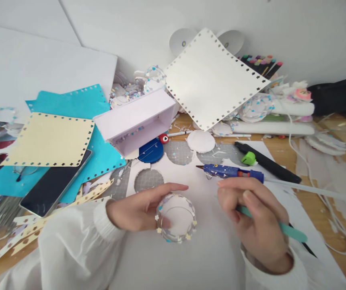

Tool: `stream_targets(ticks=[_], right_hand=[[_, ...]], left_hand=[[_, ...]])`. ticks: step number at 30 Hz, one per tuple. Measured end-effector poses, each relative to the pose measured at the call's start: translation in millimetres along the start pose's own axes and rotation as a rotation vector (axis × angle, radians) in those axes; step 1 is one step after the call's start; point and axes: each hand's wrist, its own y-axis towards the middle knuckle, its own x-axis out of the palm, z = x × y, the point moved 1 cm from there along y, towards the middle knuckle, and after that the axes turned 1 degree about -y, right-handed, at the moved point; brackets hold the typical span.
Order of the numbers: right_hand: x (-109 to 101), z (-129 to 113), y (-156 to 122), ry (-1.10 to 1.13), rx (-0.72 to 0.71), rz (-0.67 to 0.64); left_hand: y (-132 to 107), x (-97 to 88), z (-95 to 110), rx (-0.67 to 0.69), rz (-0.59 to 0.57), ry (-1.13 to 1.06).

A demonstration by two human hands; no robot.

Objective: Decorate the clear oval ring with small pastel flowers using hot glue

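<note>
My left hand grips a clear round ring studded with small coloured flower shapes, thumb inside and fingers over its top edge. It rests on a white sheet with round holes cut out. My right hand is closed around a teal-handled tool, just right of the ring. A blue hot glue gun lies right behind my right hand, nozzle pointing left.
An open white box lies on its side behind the sheet. Punched-edge paper squares, white and cream, lie on a teal sheet. A phone is at left, a black tool with a green button and markers at right.
</note>
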Motion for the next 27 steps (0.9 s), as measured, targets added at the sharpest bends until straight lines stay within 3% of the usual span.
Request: stream_targets(ticks=[6,12,15,18,22,27], right_hand=[[3.5,2.9,12.2,0.113,0.039,0.034],[2.2,11.5,4.9,-0.121,0.194,-0.009],[2.5,9.9,4.3,-0.248,0.122,-0.036],[3.4,8.2,6.4,-0.365,0.031,-0.048],[5.1,9.2,6.8,-0.407,-0.057,-0.066],[7.2,12.1,4.7,-0.375,-0.065,-0.055]], left_hand=[[-3.1,-5.0,9.5,0.071,-0.115,0.088],[-6.8,-4.3,20.4,0.189,-0.009,0.477],[-7.4,-4.4,20.8,0.262,0.037,0.693],[-5.5,-5.1,16.5,0.315,0.011,0.816],[-3.6,-7.1,11.0,0.339,-0.013,0.827],[-0.7,-9.4,6.5,0.310,-0.037,0.855]])
